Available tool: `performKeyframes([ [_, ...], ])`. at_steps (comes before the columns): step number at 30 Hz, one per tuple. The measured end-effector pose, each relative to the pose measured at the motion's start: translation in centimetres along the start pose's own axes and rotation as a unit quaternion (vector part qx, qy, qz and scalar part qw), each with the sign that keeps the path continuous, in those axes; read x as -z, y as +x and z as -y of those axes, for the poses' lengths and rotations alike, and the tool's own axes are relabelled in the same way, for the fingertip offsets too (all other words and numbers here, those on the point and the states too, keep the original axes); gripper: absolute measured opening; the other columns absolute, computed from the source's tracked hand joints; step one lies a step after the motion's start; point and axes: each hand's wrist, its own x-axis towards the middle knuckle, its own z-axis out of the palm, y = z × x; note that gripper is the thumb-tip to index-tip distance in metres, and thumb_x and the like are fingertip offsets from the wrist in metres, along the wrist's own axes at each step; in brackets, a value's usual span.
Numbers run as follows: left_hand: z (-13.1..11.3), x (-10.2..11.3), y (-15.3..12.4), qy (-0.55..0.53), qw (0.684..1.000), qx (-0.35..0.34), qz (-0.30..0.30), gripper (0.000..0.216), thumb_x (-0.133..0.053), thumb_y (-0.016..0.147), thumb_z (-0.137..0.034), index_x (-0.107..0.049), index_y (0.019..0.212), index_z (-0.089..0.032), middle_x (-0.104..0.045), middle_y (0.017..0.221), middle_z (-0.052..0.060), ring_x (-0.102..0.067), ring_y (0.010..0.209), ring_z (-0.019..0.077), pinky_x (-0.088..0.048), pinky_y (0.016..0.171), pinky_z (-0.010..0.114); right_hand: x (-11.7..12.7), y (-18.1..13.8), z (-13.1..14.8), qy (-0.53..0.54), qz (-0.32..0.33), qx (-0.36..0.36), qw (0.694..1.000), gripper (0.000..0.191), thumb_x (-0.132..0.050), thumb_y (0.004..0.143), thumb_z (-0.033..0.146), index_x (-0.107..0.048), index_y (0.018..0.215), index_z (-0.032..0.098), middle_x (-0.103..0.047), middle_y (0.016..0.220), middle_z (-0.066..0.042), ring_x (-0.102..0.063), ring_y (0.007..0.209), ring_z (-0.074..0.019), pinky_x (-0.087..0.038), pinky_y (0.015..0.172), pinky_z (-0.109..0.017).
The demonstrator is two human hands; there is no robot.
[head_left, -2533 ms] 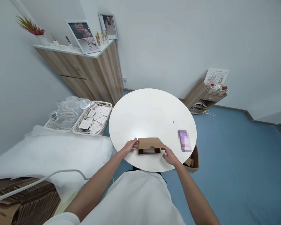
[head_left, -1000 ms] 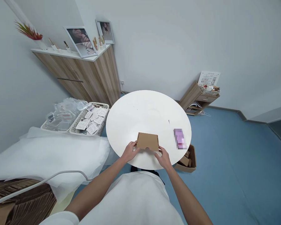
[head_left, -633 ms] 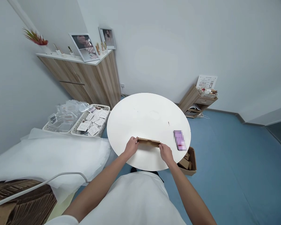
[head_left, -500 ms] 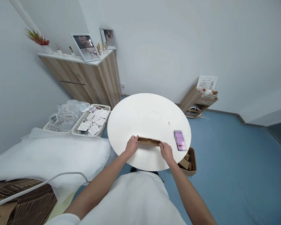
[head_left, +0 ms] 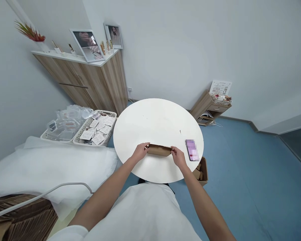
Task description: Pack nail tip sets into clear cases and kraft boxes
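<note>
Grips the box [head_left: 159, 150] by its nine-o'clock end with the left hand [head_left: 140, 152], clamped near the upper corner; grips the three-o'clock end likewise with the right hand [head_left: 178, 157]. Reading the table [head_left: 158, 124] as a dial, holds the box just off the middle toward six, one long brown side turned to the body; cannot tell contact with the tabletop. Has a phone [head_left: 192, 150], blurred to squares, near the right hand between three and four. Past the rim, shows a carton [head_left: 205, 167] of brown pieces at four, partly hidden; a basket [head_left: 110, 133] of cards [head_left: 99, 130] at nine, beside clear bags [head_left: 71, 120]; sheets [head_left: 72, 160] between eight and nine, then cardboard [head_left: 32, 217] at eight. Farther off, shows a cabinet [head_left: 112, 80] between ten and eleven, a shelf [head_left: 203, 103] at two.
</note>
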Motion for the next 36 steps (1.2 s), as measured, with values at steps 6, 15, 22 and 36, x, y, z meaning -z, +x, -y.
performKeyframes([
  [6, -0.5, 0.8, 0.3, 0.014, 1.0, 0.01, 0.02, 0.026, -0.048, 0.075, -0.025, -0.061, 0.098, -0.025, -0.066, 0.085, 0.001, -0.059, 0.078, 0.0184, -0.043, 0.07, 0.028, -0.8, 0.5, -0.9, 0.043, -0.026, -0.009, 0.999, 0.035, -0.041, 0.076, 0.024, -0.056, 0.108, 0.021, -0.061, 0.096, -0.006, -0.056, 0.085, -0.018, -0.044, 0.077, -0.034],
  [15, -1.6, 1.7, 1.2, 0.093, 0.992, 0.081, -0.008, 0.019, -0.054, 0.068, -0.02, -0.061, 0.086, -0.019, -0.067, 0.077, 0.002, -0.059, 0.074, 0.0169, -0.04, 0.062, 0.025, -1.4, 0.8, -0.3, 0.059, -0.026, 0.014, 0.998, 0.038, -0.035, 0.08, 0.028, -0.05, 0.115, 0.021, -0.058, 0.101, -0.006, -0.055, 0.082, -0.0166, -0.043, 0.078, -0.035],
  [22, -1.7, 1.9, 0.9, 0.133, 0.987, 0.092, 0.017, 0.008, -0.054, 0.07, -0.026, -0.059, 0.072, -0.02, -0.065, 0.069, 0.0, -0.058, 0.068, 0.0166, -0.036, 0.054, 0.025, -1.9, 0.9, 0.1, 0.045, -0.026, 0.025, 0.998, 0.037, -0.033, 0.081, 0.027, -0.05, 0.114, 0.022, -0.058, 0.095, -0.006, -0.054, 0.084, -0.0179, -0.043, 0.078, -0.036],
  [36, -0.8, 2.7, 0.6, -0.181, 0.944, 0.264, 0.079, 0.054, -0.034, 0.074, -0.062, -0.056, 0.097, -0.017, -0.06, 0.095, 0.009, -0.059, 0.07, 0.0151, -0.043, 0.058, 0.024, -1.9, 0.7, -0.1, 0.251, 0.04, -0.067, 0.965, 0.035, -0.047, 0.074, 0.045, -0.057, 0.097, 0.021, -0.058, 0.099, -0.006, -0.057, 0.078, -0.0164, -0.049, 0.067, -0.032],
])
